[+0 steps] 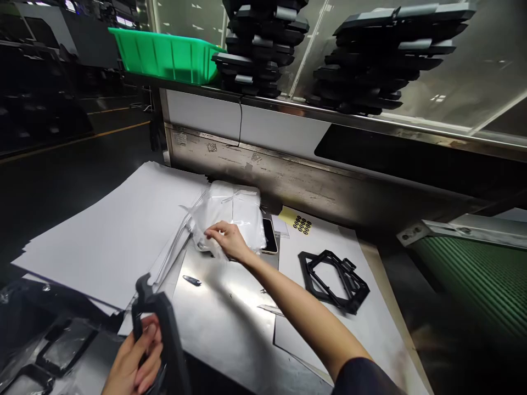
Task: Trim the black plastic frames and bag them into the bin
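Observation:
My left hand is closed around one side of a black plastic frame, held up at the lower left. Over the metal tabletop, my right hand pinches the edge of a clear plastic bag. That bag lifts partly off a stack of clear bags, its far part blurred. Beside the stack lies a phone, partly covered. To the right, black frames rest on white paper, apart from both hands.
Large white sheets are piled at left. Bagged black frames lie at lower left. A green bin and stacked black parts stand on the shelf above. A green ribbed conveyor runs at right. Oval stickers lie on the paper.

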Demonstrator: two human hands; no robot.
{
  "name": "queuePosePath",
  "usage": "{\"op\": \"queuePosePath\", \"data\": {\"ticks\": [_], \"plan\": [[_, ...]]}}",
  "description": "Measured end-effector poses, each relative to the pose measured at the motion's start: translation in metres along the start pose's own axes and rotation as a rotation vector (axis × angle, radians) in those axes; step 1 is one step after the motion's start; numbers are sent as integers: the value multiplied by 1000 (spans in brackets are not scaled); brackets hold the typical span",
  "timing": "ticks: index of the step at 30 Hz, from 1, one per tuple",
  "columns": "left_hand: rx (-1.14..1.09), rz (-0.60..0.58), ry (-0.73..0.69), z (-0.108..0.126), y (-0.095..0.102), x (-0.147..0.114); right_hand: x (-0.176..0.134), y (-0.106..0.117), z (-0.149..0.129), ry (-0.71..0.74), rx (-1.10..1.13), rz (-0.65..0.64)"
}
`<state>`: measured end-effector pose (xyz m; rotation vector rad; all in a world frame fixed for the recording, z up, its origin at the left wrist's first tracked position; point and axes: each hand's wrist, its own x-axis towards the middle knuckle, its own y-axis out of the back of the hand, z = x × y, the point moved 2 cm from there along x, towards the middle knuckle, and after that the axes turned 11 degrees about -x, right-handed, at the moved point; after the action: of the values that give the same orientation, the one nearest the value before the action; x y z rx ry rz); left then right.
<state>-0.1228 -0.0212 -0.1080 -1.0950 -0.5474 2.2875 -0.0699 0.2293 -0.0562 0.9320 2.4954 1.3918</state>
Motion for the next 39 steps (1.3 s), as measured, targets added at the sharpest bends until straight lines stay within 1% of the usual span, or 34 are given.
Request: {"op": "queuePosePath", "data": {"ticks": [2, 3, 5, 7, 11, 15, 19, 21, 23, 25, 28, 30, 31, 33, 36, 37, 39], "plan": [[-27, -44, -47, 2, -20, 9, -15, -6, -14, 51, 42, -38], [-39, -84, -62, 2, -30, 14, -22, -9, -18, 68, 59, -55], [-52, -174, -80, 3, -48, 28, -29, -17, -20, 77, 88, -80], [-62, -240, -99, 3, -63, 45, -31, -23, -14, 56, 115, -95], [-84, -301, -134, 0, -84, 78, -25, -30, 4, -13, 208, -123], [-82, -286, -140, -10, -94, 101, -19, -37, 13, -45, 332, -156], [-64, -265, -128, -15, -96, 112, -18, -50, 17, -113, 501, -143], [-56, -255, -120, -16, -93, 117, -17, -53, 25, -180, 606, -92], [-56, -234, -122, -17, -88, 123, -13, -46, 39, -257, 721, 4], [-60, -204, -136, -20, -81, 131, -8, -27, 57, -323, 838, 137], [-56, -174, -159, -28, -74, 140, -1, 16, 82, -368, 989, 328], [-52, -180, -178, -31, -73, 142, 0, 42, 91, -366, 1055, 408], [-49, -190, -192, -31, -73, 141, -1, 51, 92, -361, 1075, 426], [-44, -216, -237, -29, -72, 134, -5, 59, 90, -355, 1093, 411], [-7, -274, -297, -20, -66, 116, -12, 52, 82, -372, 1086, 297], [23, -307, -291, -17, -63, 110, -14, 47, 80, -380, 1080, 255], [120, -397, -233, -12, -59, 100, -16, 39, 77, -389, 1061, 187]]}}
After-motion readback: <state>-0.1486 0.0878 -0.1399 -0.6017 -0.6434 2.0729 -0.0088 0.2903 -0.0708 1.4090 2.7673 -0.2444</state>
